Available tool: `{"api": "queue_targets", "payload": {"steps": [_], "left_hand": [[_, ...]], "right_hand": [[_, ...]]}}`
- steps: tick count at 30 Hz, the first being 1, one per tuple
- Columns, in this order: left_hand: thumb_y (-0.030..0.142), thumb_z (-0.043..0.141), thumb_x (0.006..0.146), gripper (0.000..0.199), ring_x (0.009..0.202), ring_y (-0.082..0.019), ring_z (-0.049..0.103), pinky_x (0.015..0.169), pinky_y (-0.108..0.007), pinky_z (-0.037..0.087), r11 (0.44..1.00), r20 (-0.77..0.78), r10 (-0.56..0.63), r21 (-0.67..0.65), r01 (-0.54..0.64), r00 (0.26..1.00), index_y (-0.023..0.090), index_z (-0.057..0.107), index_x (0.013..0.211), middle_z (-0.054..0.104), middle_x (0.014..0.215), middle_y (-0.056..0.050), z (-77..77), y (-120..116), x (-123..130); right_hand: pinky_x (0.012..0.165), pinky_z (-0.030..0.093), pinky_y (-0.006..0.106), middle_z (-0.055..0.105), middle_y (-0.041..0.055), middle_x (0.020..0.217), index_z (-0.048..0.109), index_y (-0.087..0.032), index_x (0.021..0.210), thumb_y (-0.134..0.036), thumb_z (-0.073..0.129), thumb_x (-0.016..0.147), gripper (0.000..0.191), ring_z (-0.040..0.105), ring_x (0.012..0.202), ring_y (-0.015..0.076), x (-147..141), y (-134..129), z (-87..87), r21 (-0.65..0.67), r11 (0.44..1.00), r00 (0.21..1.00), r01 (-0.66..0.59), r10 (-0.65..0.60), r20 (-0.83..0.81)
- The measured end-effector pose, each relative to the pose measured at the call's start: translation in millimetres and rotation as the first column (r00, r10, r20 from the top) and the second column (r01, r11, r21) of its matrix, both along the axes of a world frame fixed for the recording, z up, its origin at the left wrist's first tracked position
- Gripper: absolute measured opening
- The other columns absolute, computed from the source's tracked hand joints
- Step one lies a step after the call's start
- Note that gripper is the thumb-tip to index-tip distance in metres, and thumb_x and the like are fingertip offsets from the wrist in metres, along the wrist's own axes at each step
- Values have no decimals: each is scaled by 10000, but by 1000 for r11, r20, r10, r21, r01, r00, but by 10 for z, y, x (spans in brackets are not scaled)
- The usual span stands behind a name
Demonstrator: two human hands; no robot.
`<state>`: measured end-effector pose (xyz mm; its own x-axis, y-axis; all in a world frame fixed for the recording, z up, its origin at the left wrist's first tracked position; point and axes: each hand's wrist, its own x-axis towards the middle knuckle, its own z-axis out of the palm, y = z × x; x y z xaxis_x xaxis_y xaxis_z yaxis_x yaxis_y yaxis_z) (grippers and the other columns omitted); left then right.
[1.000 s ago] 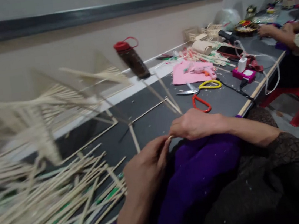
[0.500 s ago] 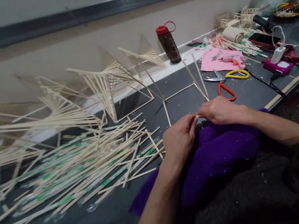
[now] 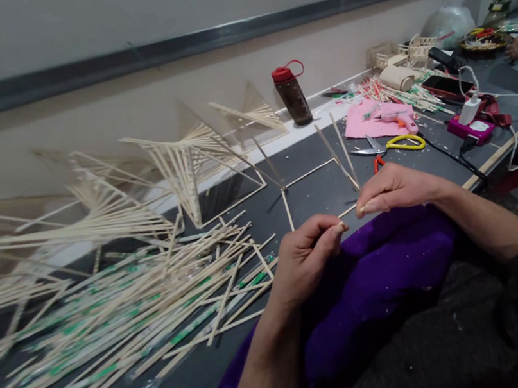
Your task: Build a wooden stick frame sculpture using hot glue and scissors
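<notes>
A square frame of thin wooden sticks (image 3: 309,173) rests on the dark table, with sticks rising from its corners. My left hand (image 3: 307,253) is closed in a pinch at the frame's near side, thumb against the index finger. A little to the right, my right hand (image 3: 398,187) pinches near the frame's right corner. A short length of stick (image 3: 348,210) shows in the gap between my hands. My hands cover the frame's near corners. Beyond my right hand lie scissors (image 3: 406,143) with one yellow and one red handle.
Loose wooden sticks (image 3: 160,312) in a pile, some with clear and green wrapping, cover the left. Twisted stick models (image 3: 187,166) stand by the wall near a bottle (image 3: 292,98). A glue gun (image 3: 396,118) lies on pink cloth (image 3: 355,121). Purple cloth (image 3: 374,280) covers my lap.
My hands have moved apart from touching, opening a gap with the stick visible in it. The view has shifted, so things on the table sit slightly lower.
</notes>
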<state>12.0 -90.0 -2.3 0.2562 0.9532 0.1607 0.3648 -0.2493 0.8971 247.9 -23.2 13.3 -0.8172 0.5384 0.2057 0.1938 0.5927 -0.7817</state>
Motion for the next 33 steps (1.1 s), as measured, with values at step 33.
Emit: {"api": "queue_targets", "payload": {"steps": [33], "left_hand": [[458, 805, 735, 591, 409, -48, 429, 397, -173, 279, 991, 659, 86, -133, 3, 747, 179, 593, 1212, 680, 631, 15, -63, 109, 14]], "right_hand": [[716, 484, 249, 733, 14, 868, 738, -199, 929, -215, 572, 902, 169, 623, 748, 103, -706, -151, 113, 227, 908, 905, 351, -267, -332]]}}
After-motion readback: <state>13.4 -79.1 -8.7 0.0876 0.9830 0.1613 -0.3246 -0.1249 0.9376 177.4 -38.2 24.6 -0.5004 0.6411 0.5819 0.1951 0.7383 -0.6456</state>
